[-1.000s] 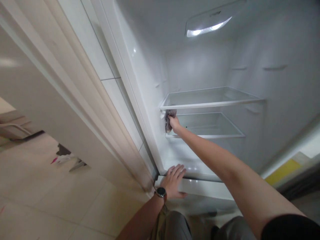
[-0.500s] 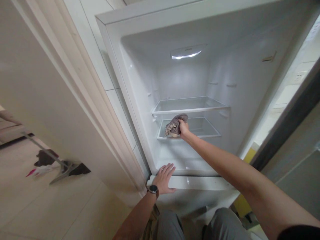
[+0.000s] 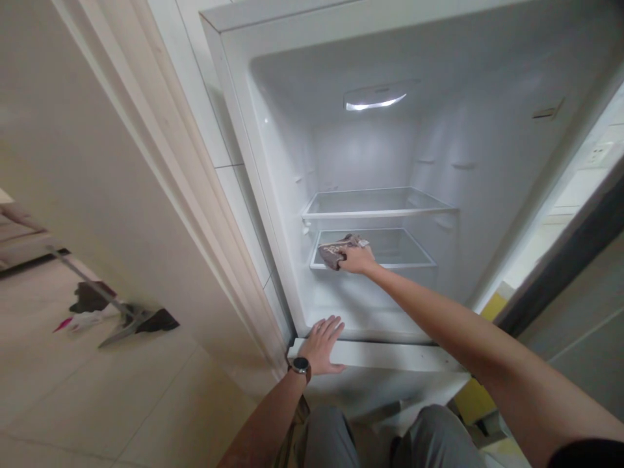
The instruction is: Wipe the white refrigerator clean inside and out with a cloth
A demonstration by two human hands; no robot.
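My right hand (image 3: pixel 357 259) is closed on a bunched grey-brown patterned cloth (image 3: pixel 332 254) inside the fridge. The cloth is at the left front part of the lower glass shelf (image 3: pixel 397 246); whether it presses on the glass I cannot tell. Above it sits the upper glass shelf (image 3: pixel 375 203). My left hand (image 3: pixel 322 344), with a watch on its wrist, lies with fingers spread on the white ledge (image 3: pixel 385 355) at the bottom front of the fridge opening.
A lit lamp (image 3: pixel 375 103) is under the fridge ceiling. The open fridge door (image 3: pixel 580 286) stands at the right, a pale door frame (image 3: pixel 195 214) at the left. On the tiled floor lie a long-handled tool (image 3: pixel 127 318) and dark and white items.
My right hand has turned over with the cloth, knuckles now up, and sits slightly lower. My left hand stays on the ledge. The view has shifted a little.
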